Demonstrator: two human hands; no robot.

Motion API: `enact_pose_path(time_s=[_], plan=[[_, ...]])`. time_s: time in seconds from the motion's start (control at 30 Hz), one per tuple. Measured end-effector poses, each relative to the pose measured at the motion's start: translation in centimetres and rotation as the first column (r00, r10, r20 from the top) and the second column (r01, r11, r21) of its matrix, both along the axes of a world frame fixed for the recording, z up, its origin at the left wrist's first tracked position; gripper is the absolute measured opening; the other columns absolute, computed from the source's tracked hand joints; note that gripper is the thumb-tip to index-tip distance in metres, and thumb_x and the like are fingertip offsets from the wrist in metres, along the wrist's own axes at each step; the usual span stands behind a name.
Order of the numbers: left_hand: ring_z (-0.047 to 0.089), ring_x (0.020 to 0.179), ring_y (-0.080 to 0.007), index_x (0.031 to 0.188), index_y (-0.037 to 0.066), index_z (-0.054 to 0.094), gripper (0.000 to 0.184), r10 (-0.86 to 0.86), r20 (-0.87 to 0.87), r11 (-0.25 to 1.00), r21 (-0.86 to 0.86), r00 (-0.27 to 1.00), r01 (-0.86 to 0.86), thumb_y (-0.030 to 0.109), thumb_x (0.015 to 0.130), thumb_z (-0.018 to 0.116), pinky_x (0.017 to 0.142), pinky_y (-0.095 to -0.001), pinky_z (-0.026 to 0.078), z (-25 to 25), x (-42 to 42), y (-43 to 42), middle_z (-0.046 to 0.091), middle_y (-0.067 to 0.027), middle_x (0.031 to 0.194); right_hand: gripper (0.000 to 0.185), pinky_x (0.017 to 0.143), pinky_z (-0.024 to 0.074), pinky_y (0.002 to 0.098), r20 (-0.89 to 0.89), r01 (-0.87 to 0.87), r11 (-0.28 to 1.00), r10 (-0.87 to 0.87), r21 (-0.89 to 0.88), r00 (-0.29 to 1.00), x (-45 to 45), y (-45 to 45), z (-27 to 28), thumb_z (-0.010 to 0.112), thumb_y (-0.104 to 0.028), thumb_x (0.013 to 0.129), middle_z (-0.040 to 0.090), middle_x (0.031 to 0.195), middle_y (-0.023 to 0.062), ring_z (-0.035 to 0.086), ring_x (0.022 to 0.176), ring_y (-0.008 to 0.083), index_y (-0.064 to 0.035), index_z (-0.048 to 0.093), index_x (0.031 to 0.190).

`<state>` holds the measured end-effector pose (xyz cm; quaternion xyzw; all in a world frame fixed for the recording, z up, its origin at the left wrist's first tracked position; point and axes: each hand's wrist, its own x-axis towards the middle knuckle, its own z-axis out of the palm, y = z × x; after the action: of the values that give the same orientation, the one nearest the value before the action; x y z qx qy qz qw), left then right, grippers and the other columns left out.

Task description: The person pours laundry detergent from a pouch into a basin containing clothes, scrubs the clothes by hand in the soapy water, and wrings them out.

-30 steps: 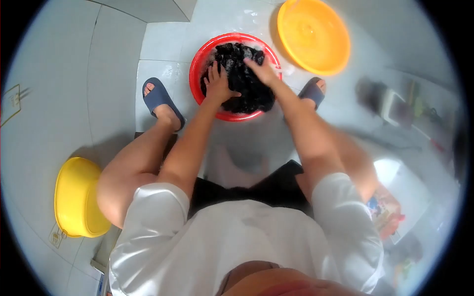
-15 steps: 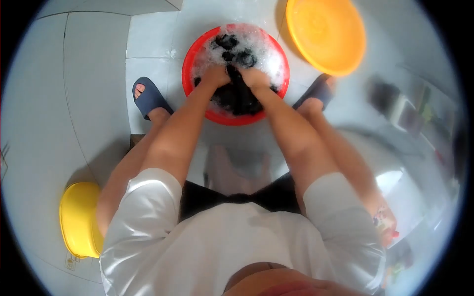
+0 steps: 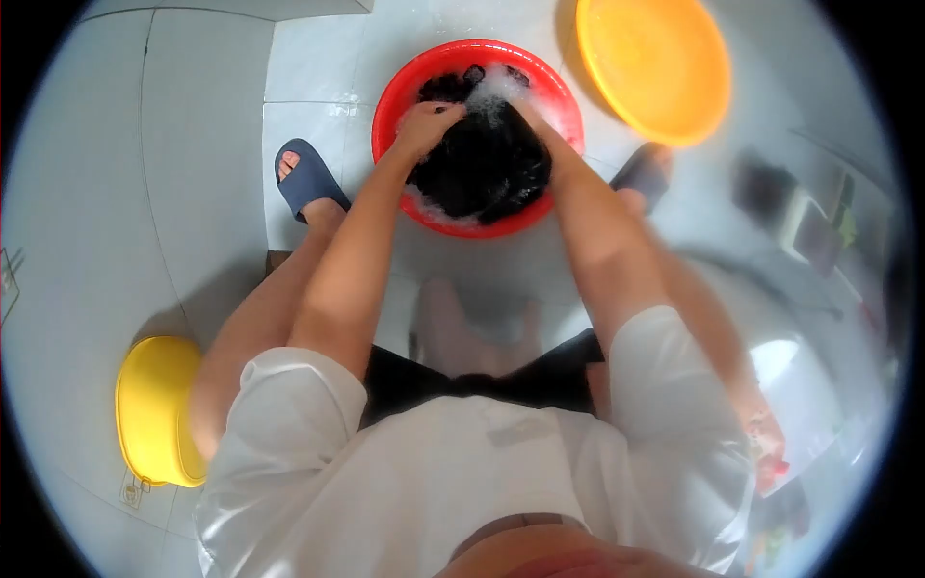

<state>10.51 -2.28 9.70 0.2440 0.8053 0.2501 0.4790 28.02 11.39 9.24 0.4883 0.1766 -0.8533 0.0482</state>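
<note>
One left hand (image 3: 429, 127) and one right hand (image 3: 530, 118) are at one black heap of wet cloth (image 3: 487, 169) inside one red washbasin (image 3: 390, 106), with one orange basin (image 3: 657, 67) beyond the right, one yellow tub (image 3: 154, 409) behind the left, and two blue slide sandals (image 3: 310, 178) flanking both.

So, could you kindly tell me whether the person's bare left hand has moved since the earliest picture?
Yes. Judged against the round red plastic basin, the bare left hand has shifted slightly away from the body, toward the basin's far side.
</note>
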Motion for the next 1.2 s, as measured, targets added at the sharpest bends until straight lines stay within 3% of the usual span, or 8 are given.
enact_pose_path(time_s=[0.23, 0.3, 0.37, 0.43, 0.57, 0.9, 0.97, 1.2], plan=[[0.065, 0.099, -0.0125, 0.105, 0.005, 0.078, 0.030, -0.030, 0.389, 0.917, 0.377, 0.921, -0.129, 0.031, 0.092, 0.071, 0.092, -0.0321, 0.049, 5.9, 4.0, 1.4, 0.075, -0.0095, 0.097, 0.056, 0.095, 0.0554, 0.0388, -0.020, -0.387, 0.921, 0.388, 0.043, 0.922, 0.6, 1.2, 3.1, 0.065, -0.053, 0.096, 0.074, 0.120, 0.0101, 0.071, 0.102, 0.0271, -0.0090, 0.070, 0.130], [0.064, 0.090, -0.0144, 0.089, 0.002, 0.073, 0.029, -0.108, 0.140, 0.937, 0.345, 0.984, 0.054, 0.030, 0.094, 0.071, 0.090, -0.0302, 0.049, 6.4, 4.4, 1.6, 0.070, -0.0069, 0.087, 0.061, 0.096, 0.0551, 0.0382, -0.140, -0.572, 0.811, 0.585, 0.123, 0.799, -0.1, 3.4, -3.4, 0.069, -0.052, 0.093, 0.075, 0.119, 0.0122, 0.071, 0.104, 0.0266, -0.0035, 0.070, 0.129], [0.066, 0.100, -0.0220, 0.097, 0.004, 0.074, 0.030, -0.080, -0.019, 0.897, 0.434, 0.997, 0.081, 0.034, 0.094, 0.073, 0.097, -0.0333, 0.048, 3.8, 4.7, 0.7, 0.072, -0.0119, 0.098, 0.064, 0.098, 0.0544, 0.0407, 0.387, -0.625, 0.251, 0.600, 0.739, 0.700, -1.2, 3.7, -3.2, 0.071, -0.050, 0.091, 0.073, 0.120, 0.0205, 0.070, 0.112, 0.0307, 0.0042, 0.068, 0.126], [0.063, 0.110, -0.0297, 0.110, 0.006, 0.071, 0.036, 0.242, -0.370, 0.895, 0.442, 0.897, -0.059, 0.037, 0.092, 0.075, 0.101, -0.0381, 0.047, 1.9, 5.1, -0.4, 0.069, -0.0127, 0.117, 0.082, 0.107, 0.0493, 0.0475, 0.524, -0.649, 0.161, 0.463, 0.744, 0.715, -1.8, 2.0, -2.7, 0.069, -0.048, 0.090, 0.063, 0.133, 0.0303, 0.061, 0.126, 0.0430, 0.0077, 0.046, 0.146], [0.046, 0.140, -0.0365, 0.151, 0.014, 0.051, 0.080, 0.022, -0.839, 0.974, 0.141, 0.543, 0.179, 0.057, 0.087, 0.073, 0.120, -0.0530, 0.026, 0.0, 6.2, -2.1, 0.051, -0.0173, 0.152, 0.096, 0.117, 0.0325, 0.0625, 0.840, -0.846, -0.089, 0.210, 0.526, 0.500, 0.7, -7.2, -0.3, 0.060, -0.042, 0.094, 0.027, 0.163, 0.0285, 0.035, 0.148, 0.0455, 0.0026, 0.011, 0.162], [0.056, 0.130, -0.0408, 0.135, 0.002, 0.062, 0.080, -0.201, -0.806, 0.970, -0.085, 0.557, 0.227, 0.056, 0.077, 0.077, 0.113, -0.0551, 0.038, -3.0, 3.7, 1.3, 0.063, -0.0247, 0.136, 0.039, 0.101, 0.0483, 0.0521, 0.860, -0.880, -0.030, 0.231, 0.473, 0.455, -2.5, -8.1, -9.3, 0.055, -0.032, 0.098, 0.071, 0.121, 0.0216, 0.066, 0.115, 0.0392, -0.0020, 0.075, 0.112], [0.064, 0.119, -0.0404, 0.132, 0.002, 0.064, 0.078, -0.486, -0.308, 0.839, -0.425, 0.818, 0.339, 0.057, 0.078, 0.075, 0.102, -0.0497, 0.049, -1.3, 2.5, 3.2, 0.067, -0.0280, 0.126, 0.038, 0.100, 0.0488, 0.0550, 0.841, -0.854, -0.148, 0.318, 0.499, 0.437, -1.4, -8.5, -14.6, 0.049, -0.029, 0.100, 0.069, 0.127, 0.0195, 0.067, 0.114, 0.0388, -0.0054, 0.072, 0.120], [0.067, 0.115, -0.0381, 0.127, 0.004, 0.069, 0.080, -0.095, -0.436, 0.985, -0.172, 0.895, 0.020, 0.066, 0.077, 0.071, 0.100, -0.0486, 0.051, -1.6, 0.3, 2.1, 0.070, -0.0244, 0.125, 0.041, 0.106, 0.0482, 0.0479, 0.494, -0.642, 0.422, 0.414, 0.640, 0.764, -1.4, -3.7, -11.6, 0.056, -0.034, 0.100, 0.067, 0.132, 0.0167, 0.062, 0.125, 0.0325, -0.0107, 0.066, 0.132]])
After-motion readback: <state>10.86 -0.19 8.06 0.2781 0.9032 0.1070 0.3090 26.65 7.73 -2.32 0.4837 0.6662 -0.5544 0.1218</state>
